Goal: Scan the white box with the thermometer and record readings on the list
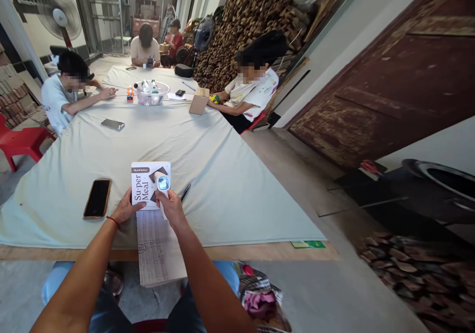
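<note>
My left hand (125, 208) grips the lower left of a white box (140, 187) printed "NutriMotion Su-per Meal", its thumb on the front. In my right hand (172, 208) is a white handheld device (162, 181) with a lit, bluish square screen, held over the box's right side. It looks like a handheld thermometer or scanner; I cannot tell which. Beneath the box, printed paper sheets (158, 254) hang over the table's front edge. A black pen (186, 191) lies right of my right hand. Left of my left hand lies a phone (97, 198) in a brown case.
A pale cloth covers the table (237, 199). Farther back are a grey phone (113, 124), a plastic basin (151, 95) of bottles and a cardboard box (199, 101). People sit at the left, far end and right. A bag (261, 298) stands by my right leg.
</note>
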A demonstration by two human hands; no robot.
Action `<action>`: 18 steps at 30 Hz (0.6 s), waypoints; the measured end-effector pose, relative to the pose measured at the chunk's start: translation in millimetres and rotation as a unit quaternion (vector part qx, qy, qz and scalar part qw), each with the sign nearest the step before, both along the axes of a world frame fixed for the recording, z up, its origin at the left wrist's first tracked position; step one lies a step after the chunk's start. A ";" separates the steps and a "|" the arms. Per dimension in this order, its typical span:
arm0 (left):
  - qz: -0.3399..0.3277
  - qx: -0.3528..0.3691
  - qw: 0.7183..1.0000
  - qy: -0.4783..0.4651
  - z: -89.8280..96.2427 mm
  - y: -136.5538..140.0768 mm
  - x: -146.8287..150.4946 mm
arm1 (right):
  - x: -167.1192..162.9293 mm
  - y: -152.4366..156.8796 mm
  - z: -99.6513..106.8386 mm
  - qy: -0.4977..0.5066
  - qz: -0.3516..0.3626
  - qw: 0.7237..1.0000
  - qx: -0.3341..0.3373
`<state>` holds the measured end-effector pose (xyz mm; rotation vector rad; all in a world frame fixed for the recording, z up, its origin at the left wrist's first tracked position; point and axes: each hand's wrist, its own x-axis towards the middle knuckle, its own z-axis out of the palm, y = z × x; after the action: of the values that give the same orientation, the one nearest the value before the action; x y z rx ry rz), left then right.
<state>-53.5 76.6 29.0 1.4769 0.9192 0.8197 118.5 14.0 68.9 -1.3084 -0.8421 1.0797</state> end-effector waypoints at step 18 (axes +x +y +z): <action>0.151 0.112 0.981 0.046 -11.4 11.9 7.9 | 32.4 -45.6 29.6 0.039 -0.073 0.996 0.026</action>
<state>-45.5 88.5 17.7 1.6019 1.1704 1.1122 150.9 -31.6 98.5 -1.2568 -0.7015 0.9808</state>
